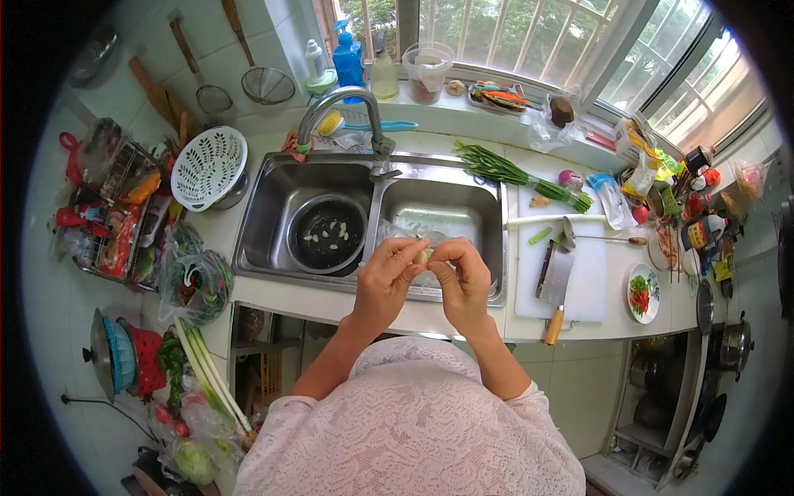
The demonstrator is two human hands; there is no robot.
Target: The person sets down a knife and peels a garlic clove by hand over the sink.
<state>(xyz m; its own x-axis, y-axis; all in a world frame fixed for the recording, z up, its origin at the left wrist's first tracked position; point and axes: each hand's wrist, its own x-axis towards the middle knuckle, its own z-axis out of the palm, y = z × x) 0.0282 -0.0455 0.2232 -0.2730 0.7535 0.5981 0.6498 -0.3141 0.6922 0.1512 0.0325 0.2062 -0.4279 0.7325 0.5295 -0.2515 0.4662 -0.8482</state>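
Note:
Between the fingertips of my left hand (387, 273) and my right hand (461, 279) is a garlic clove (423, 256), pinched from both sides above the front of the right sink basin (447, 202). Both hands are closed on it, and my fingers partly cover it. Crumpled clear plastic (399, 232) lies in that basin behind my hands. To the left, a round metal bowl (329, 266) rests in the left basin, with several pale peeled garlic cloves (335, 229) inside.
The faucet (376, 136) arches over the left basin. A cleaver (555, 277) and a ladle (569, 236) lie on the white cutting board (587, 285), beside green stalks (517, 175). A plate (653, 307) of chopped peppers stands farther right. A white colander (209, 168) leans at left.

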